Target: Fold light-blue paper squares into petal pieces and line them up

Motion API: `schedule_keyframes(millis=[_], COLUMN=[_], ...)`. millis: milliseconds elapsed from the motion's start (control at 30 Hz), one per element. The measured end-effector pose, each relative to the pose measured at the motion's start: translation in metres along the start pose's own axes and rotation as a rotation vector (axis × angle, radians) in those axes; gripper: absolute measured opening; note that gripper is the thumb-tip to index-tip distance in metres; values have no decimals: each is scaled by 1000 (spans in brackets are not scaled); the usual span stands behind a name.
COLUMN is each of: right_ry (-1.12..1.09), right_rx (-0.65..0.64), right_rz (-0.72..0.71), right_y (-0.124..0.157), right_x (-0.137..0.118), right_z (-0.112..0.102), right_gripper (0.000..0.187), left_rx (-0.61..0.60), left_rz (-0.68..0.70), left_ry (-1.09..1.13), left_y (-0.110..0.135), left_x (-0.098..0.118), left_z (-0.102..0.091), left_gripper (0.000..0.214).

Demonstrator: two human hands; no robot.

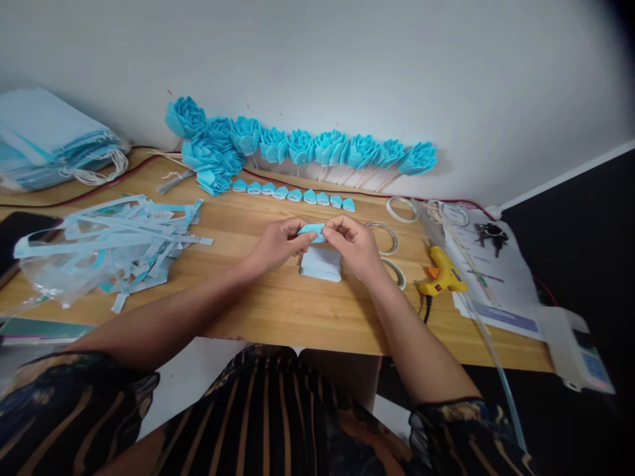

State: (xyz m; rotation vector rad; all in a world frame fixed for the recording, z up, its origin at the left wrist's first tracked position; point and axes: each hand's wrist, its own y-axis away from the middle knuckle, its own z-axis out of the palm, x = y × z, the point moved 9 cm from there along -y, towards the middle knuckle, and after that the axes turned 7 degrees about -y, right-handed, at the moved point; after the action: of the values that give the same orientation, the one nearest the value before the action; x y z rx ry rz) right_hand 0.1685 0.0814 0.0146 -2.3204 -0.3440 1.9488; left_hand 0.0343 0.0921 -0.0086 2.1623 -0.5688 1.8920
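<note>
Between both hands is a small folded piece of light blue fabric (pixel 312 231), pinched at its two ends. My left hand (pixel 284 242) grips its left end with thumb and fingers. At its right end, my right hand (pixel 351 242) pinches it the same way. Just below the fingers lies a stack of pale blue-white cut pieces (pixel 321 266) on the wooden table (pixel 278 311). Behind the hands runs a row of small folded blue petals (pixel 280 192). Blue fabric roses (pixel 331 147) on sticks lean against the wall beyond that row.
Left are a heap of cut strips (pixel 133 231), a dark phone (pixel 24 235) and a bagged stack of blue-white sheets (pixel 54 142). To the right are tape rings (pixel 402 209), a yellow glue gun (pixel 443 272), papers (pixel 506 277) and keys (pixel 491 236). A red-black cable (pixel 292 186) crosses the back.
</note>
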Motion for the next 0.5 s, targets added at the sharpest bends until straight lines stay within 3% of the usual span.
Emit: schedule_keyframes(millis=[167, 333, 500], right_ry=[0, -138, -110], right_rx=[2, -4, -78], right_rz=[9, 43, 123], right_y=[0, 0, 2], right_x=[2, 4, 9], right_z=[-1, -1, 8], right_gripper=[19, 27, 32], left_rx=[-2, 17, 57], left_rz=[-4, 38, 34], left_ry=[10, 7, -9], left_y=[0, 0, 0], left_x=[-1, 4, 4], left_z=[0, -3, -6], left_gripper=[31, 28, 28])
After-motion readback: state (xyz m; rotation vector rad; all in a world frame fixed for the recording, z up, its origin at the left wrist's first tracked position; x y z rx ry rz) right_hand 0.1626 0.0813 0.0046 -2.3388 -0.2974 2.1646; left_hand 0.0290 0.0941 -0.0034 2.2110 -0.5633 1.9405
